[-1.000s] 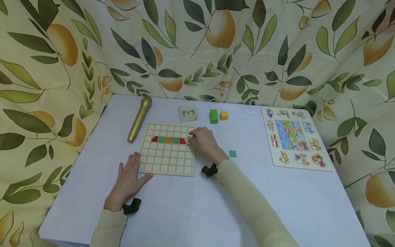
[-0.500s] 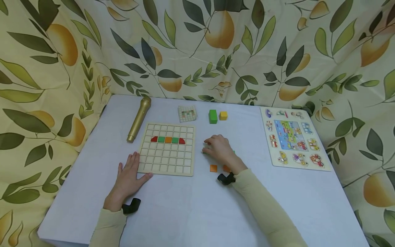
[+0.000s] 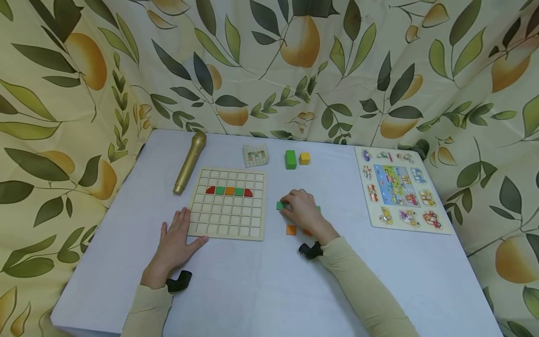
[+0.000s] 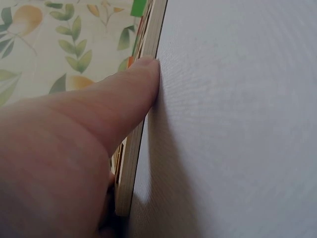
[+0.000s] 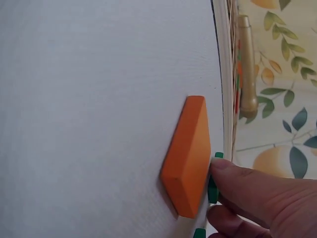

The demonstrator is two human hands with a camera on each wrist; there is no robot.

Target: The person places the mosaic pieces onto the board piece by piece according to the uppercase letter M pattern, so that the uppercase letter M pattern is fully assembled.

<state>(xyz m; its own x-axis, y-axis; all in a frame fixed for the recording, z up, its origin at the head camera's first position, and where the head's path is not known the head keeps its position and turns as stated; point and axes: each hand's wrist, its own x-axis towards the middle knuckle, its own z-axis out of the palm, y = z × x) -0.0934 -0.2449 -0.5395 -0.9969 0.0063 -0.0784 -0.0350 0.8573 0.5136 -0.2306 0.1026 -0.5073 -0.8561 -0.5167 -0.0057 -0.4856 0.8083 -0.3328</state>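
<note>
Right hand (image 3: 303, 208): thumb and fingers bent, pinching a green square tile (image 3: 280, 206) just right of the grid board (image 3: 230, 220).
Left hand (image 3: 174, 243): fingers straight, gripping nothing, at the board's near left corner, thumb touching the near edge.
Tile row (image 3: 229, 191): red, green, orange, green, red from left to right, in the board's far half.
Orange tile (image 3: 291, 230): near the right hand, on the near side.
Far side: gold microphone (image 3: 190, 162) left, green block (image 3: 290, 159) beside yellow cube (image 3: 305, 158).

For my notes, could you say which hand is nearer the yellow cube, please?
Right: the right hand is directly below the yellow cube in the head view; the left hand is farther off, at the lower left of the grid board.
</note>
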